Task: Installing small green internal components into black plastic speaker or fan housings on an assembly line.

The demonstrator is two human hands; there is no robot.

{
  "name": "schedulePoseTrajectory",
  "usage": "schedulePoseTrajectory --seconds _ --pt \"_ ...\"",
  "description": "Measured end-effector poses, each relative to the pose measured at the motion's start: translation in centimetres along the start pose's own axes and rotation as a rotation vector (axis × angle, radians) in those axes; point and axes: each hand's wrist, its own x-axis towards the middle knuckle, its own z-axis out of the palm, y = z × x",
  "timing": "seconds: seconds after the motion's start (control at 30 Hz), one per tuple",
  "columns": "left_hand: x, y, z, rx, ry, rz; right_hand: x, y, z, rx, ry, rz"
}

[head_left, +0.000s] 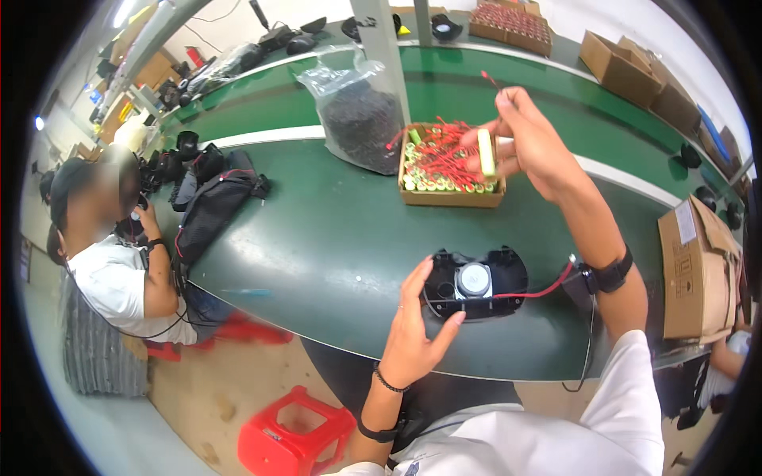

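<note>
A black plastic housing (508, 278) with a round grey speaker in its middle lies on the green belt in front of me, red and black wires trailing from its right side. My left hand (419, 329) rests against the housing's left edge and steadies it. My right hand (530, 141) is raised above a small cardboard box (451, 197) of yellow-green cylindrical cells with red leads. It pinches one such cell (486, 152), whose red lead sticks up above the fingers.
A clear bag of dark small parts (361, 119) stands left of the box. A black bag (214, 202) lies on the belt at left, beside a seated person (119, 270). Cardboard cartons (698, 270) stand at right. A red stool (294, 436) sits on the floor.
</note>
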Motion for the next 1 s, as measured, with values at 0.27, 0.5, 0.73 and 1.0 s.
schedulePoseTrajectory --seconds 0.27,0.5,0.73,1.0 --pt "0.1 0.3 0.6 -0.13 -0.01 -0.083 -9.4 3.6 -5.0 0.075 -0.286 0.257" --pt "0.1 0.3 0.3 -0.126 -0.031 -0.102 -13.3 3.9 -1.4 0.02 -0.032 -0.129" --pt "0.0 0.3 0.3 0.0 0.069 0.085 -15.0 6.0 1.8 -0.236 -0.07 -0.484" --pt "0.0 0.1 0.1 0.002 0.116 0.199 -15.3 8.8 3.7 -0.335 0.029 -0.605"
